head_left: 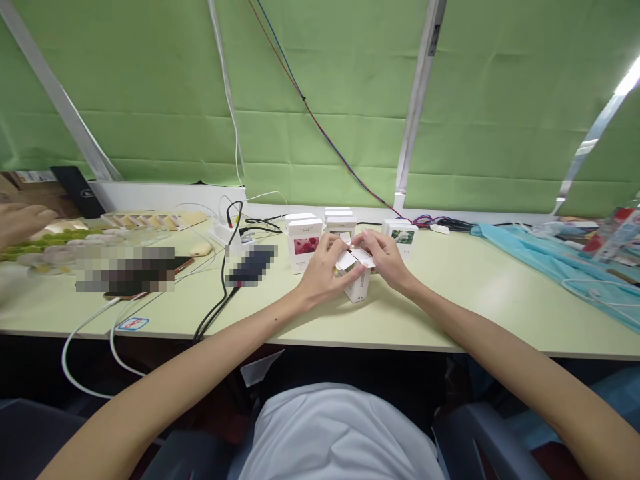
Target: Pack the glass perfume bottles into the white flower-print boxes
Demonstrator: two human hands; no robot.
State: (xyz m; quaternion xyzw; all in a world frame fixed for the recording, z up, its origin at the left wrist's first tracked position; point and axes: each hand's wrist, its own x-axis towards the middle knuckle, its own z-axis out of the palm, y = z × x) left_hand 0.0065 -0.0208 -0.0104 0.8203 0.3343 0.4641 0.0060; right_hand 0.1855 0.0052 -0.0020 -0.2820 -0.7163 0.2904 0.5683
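Head view showed the small white carton (pixel 358 289) in front of you, near the middle of the table (pixel 500 293) and toward its front edge. It stood roughly upright, its long axis running up from the tabletop, and its opened end faced up with the flaps (pixel 366 259) spread outward. You had a lower corner pointing toward you; whether the base rested flat, I cannot tell.

Your left hand (pixel 320 275) was partly closed about the left side of the carton, with the thumb stretched across its near side and the fingers bent at the top. Your right hand (pixel 389 261) was curled over from the other side, its fingertips at the flaps; whether they pinched one, I cannot tell. The two hands nearly met above the opening.

The carton had flat, smooth faces of thin card with crisp folded edges. Behind your hands stood more boxy white packs: red-flower boxes (pixel 303 247) on the left, middle boxes (pixel 341 215) partly hidden, and a white-flower box (pixel 405 241) on the right. The tabletop was pale and smooth, the green blind (pixel 350 87) creased, and the blue sheet (pixel 530 263) to your right thin and wrinkled.
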